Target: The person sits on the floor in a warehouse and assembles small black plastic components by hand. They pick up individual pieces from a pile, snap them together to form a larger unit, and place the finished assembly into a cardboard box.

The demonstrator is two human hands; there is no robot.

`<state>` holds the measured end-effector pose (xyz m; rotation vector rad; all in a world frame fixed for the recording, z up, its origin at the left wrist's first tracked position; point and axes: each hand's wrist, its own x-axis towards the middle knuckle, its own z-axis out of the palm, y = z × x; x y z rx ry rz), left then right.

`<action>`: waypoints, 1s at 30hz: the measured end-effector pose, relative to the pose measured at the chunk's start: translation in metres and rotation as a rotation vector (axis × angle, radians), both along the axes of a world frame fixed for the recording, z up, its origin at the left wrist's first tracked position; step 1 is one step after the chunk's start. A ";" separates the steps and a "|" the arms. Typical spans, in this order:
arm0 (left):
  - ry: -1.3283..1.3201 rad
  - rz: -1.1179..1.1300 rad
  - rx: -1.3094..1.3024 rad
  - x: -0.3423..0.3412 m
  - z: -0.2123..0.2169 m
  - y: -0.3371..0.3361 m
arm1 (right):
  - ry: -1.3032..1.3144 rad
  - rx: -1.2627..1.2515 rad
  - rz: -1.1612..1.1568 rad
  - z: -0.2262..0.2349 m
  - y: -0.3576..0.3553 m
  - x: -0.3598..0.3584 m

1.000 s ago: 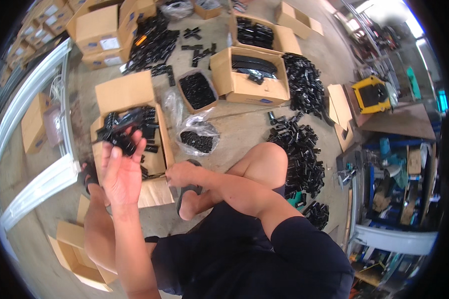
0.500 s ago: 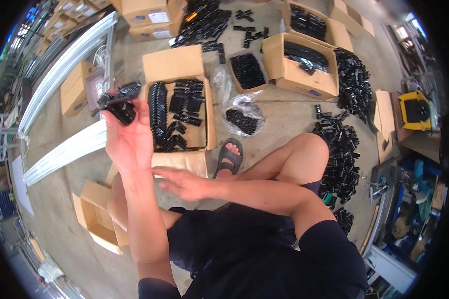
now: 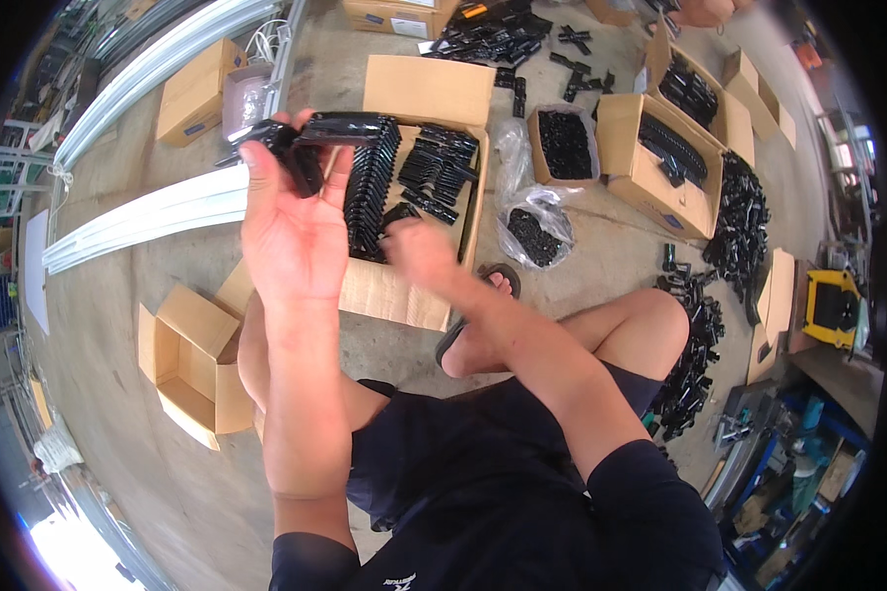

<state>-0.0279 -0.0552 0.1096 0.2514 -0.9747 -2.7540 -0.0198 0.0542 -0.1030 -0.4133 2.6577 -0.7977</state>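
Note:
My left hand (image 3: 298, 231) is raised, palm up, at the left edge of an open cardboard box. Its fingers are closed round a glossy black branched plastic connector (image 3: 307, 163); whether it is one piece or more I cannot tell. Slightly blurred, my right hand (image 3: 422, 253) is over the box's near side, fingers curled on a black connector (image 3: 400, 213) that is partly hidden. Inside the cardboard box (image 3: 429, 87), a tight row of black connectors (image 3: 367, 187) lines the left side. Smaller stacks (image 3: 436, 163) lie on the right.
Beyond the box stand a carton of small black parts (image 3: 567, 145) and a clear bag of them (image 3: 539, 236). Filled cartons (image 3: 660, 177) and heaped connectors (image 3: 695, 355) are on the right. An open carton (image 3: 185, 369) sits by my left knee, white profiles (image 3: 148, 219) farther left.
My right hand has gone from beside my left wrist forward into the box. My left hand still holds the connector, now turned differently. The whole view has shifted.

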 end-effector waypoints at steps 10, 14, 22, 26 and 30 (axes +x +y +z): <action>0.068 -0.138 -0.070 0.002 0.002 -0.001 | 0.280 0.403 0.093 -0.107 0.041 -0.047; 0.081 -0.190 -0.038 -0.006 -0.004 0.001 | 0.178 0.204 -0.020 -0.074 0.058 -0.049; 0.111 -0.337 -0.094 -0.004 -0.008 0.026 | 0.013 -0.697 -0.175 0.086 0.139 -0.062; 0.110 -0.429 -0.154 -0.002 -0.016 0.036 | -0.278 -1.051 -0.224 0.180 0.176 -0.046; 0.108 -0.503 -0.216 0.001 -0.021 0.051 | -0.458 -1.277 -0.157 0.190 0.182 -0.016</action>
